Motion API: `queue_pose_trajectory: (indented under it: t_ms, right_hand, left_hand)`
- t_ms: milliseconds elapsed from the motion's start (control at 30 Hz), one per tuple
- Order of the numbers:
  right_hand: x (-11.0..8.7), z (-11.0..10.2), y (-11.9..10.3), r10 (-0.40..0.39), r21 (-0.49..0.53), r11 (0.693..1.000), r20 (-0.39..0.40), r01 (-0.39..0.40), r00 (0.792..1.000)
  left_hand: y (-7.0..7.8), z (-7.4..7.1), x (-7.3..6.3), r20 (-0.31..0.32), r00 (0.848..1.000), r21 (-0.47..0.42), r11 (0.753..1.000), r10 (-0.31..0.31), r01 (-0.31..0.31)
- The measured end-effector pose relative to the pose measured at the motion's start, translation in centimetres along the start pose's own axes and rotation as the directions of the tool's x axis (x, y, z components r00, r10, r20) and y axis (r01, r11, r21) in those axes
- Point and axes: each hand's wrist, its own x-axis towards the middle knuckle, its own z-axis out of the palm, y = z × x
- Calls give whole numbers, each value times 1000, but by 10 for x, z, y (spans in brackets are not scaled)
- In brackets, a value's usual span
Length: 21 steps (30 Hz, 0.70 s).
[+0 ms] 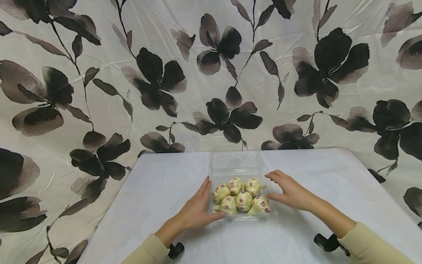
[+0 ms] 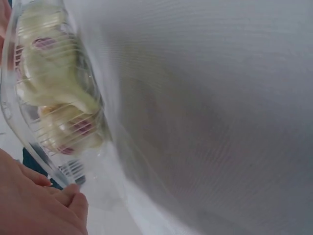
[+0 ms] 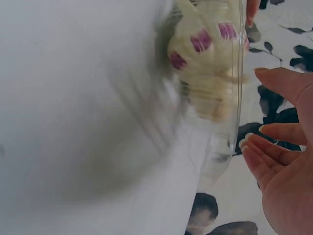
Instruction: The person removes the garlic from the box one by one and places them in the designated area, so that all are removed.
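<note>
Six pale, garlic-like bulbs (image 1: 244, 201) with purple markings are held in a clear plastic container (image 1: 243, 217), which is set on the counter (image 1: 165, 187) between the two hands, toward the middle of the counter's far half. The bulbs are arranged in two rows, three far and three near, and their stems are pointed in different directions. The container's transparent lid (image 1: 235, 161) is laid open on the far side. The left hand (image 1: 197, 209) is placed at the container's left side, its fingers extended along the wall and its thumb spread toward the near left corner. The right hand (image 1: 291, 191) is held at the right side with its thumb and fingers parted and only slightly bent; whether the container is touched by it cannot be told. Both forearms are partly covered by beige sleeves (image 1: 372, 240), and a black device (image 1: 176, 250) is seen at the left wrist, another at the right. The counter is covered in white, and beyond it a pale cloth (image 1: 188, 135) is hung, printed with dark flowers and leaves.
</note>
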Motion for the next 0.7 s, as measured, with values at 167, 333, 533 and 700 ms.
queue_pose_trajectory:
  t_ms: [167,333,533,700]
  right_hand:
    - [9,8,-3,-9,-4,1000,23,10,1000]
    - [15,12,-6,-11,-28,1000,34,12,999]
    - [22,14,-7,10,-84,996,44,-6,999]
    - [28,18,-9,30,-118,993,51,-24,998]
  left_hand:
    - [-1,2,-1,25,1000,60,998,3,-5]
    - [-3,5,-1,33,999,100,995,-1,-3]
    - [-3,7,-1,31,999,124,992,-13,9]
    - [-3,6,-1,32,999,141,990,-16,11]
